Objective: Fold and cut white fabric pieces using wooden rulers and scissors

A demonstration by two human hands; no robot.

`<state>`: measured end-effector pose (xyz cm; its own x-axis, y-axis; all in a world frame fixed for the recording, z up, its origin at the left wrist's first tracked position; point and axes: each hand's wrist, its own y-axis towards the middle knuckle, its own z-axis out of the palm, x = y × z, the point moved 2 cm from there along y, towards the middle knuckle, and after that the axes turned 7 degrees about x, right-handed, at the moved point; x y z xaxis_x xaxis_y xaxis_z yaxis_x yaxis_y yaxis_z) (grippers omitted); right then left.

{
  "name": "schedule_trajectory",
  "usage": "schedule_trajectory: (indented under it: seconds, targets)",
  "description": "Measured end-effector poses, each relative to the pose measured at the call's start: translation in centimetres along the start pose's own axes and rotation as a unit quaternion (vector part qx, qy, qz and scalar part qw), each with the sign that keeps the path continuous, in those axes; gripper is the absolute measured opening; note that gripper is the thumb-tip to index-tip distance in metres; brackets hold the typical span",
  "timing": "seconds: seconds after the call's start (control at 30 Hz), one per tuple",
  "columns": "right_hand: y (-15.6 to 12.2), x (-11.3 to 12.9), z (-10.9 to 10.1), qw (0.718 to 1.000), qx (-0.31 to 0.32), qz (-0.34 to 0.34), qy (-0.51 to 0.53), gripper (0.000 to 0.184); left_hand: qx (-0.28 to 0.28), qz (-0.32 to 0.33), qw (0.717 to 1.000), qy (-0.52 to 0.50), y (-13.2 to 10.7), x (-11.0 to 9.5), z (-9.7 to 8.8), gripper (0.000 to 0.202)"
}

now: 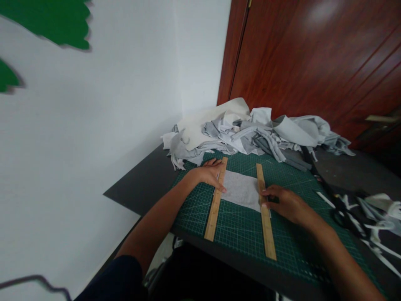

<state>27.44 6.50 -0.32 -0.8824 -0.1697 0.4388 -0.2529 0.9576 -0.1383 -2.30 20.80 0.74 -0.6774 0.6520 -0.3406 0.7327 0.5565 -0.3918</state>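
Observation:
A small light-grey piece of fabric (241,190) lies flat on a green cutting mat (238,230). Across its left side lies a wooden ruler (213,215), and a second wooden ruler (267,234) crosses its right side; a thin edge of fabric shows beyond each. My left hand (211,173) rests on the left ruler, thumb and fingers spread apart and pressing on it. With thumb and fingers closed, my right hand (283,200) grips the right ruler near its middle. Part of that ruler is hidden under the fingertips.
Grey and white fabric scraps (232,133) are heaped along the mat's far edge. Black-handled scissors (344,217) lie at the right, beside more scraps and white strips (380,234). A white wall (125,83) borders the dark table (140,179) on the left; a reddish wooden door (307,58) stands behind.

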Motion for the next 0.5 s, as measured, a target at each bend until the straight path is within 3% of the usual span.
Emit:
schedule_trajectory:
  seconds: [0.5]
  targets:
    - [0.33, 0.08, 0.06, 0.999, 0.004, -0.002, 0.042, 0.032, -0.034, -0.018, 0.998, -0.045, -0.52, 0.13, -0.16, 0.145]
